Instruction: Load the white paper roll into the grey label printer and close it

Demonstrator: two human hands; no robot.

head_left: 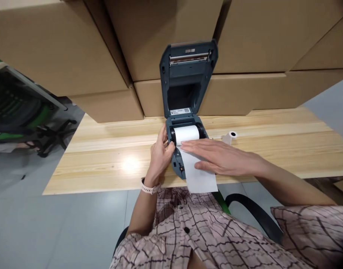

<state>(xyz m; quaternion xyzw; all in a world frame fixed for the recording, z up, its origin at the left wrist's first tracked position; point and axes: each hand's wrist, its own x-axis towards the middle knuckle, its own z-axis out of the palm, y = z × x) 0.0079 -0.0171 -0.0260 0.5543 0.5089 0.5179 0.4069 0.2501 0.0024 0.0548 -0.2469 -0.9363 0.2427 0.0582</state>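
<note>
A dark grey label printer (178, 168) stands on the wooden table with its lid (189, 74) raised. Inside it sits a white paper roll (186, 134), and a strip of paper (201, 181) runs from it over the printer's front and past the table edge. My left hand (160, 151) grips the printer's left side, thumb at the rim beside the roll. Across the strip, just in front of the roll, lies my right hand (216, 155), its fingers stretched out and flat on the paper.
Large cardboard boxes (165, 33) are stacked behind the printer along the back of the table (98, 157). A small white roll (230, 137) with a dark core lies to the right. An office chair base (57, 136) stands on the floor at left.
</note>
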